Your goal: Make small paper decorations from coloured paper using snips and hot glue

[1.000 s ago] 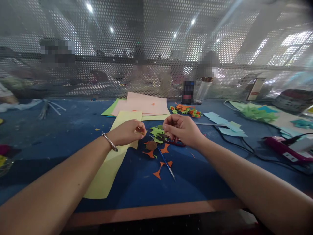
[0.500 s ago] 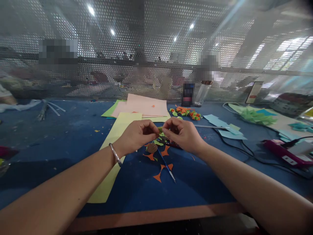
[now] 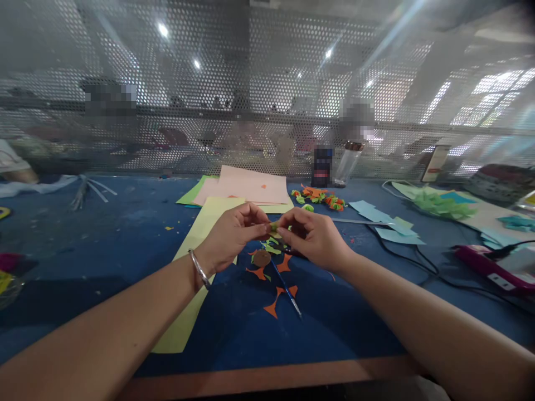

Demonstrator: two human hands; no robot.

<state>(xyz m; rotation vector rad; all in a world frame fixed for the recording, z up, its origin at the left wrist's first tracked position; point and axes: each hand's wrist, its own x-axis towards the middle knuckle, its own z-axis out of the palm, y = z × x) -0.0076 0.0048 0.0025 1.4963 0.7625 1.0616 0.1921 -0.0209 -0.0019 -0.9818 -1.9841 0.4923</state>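
Note:
Between my two hands is a small green paper piece, pinched at the fingertips and partly covered by them. My left hand closes on its left side, a silver bangle at the wrist. From the right, my right hand pinches the other side. Beneath them lie green paper scraps, a round brown disc and a blue pen-like stick with a silvery tip. Orange paper scraps are scattered around the stick. Something dark, partly hidden, lies under my right hand.
A long yellow paper sheet lies at left, with pink sheets behind. Orange-green paper pieces, light blue papers, a clear bottle and a dark box stand or lie further back. A magenta power strip with cables is at right.
My hands stay together on the green paper piece, which shows slightly more between the fingertips. The whole view has shifted a little, so the table appears slightly lower.

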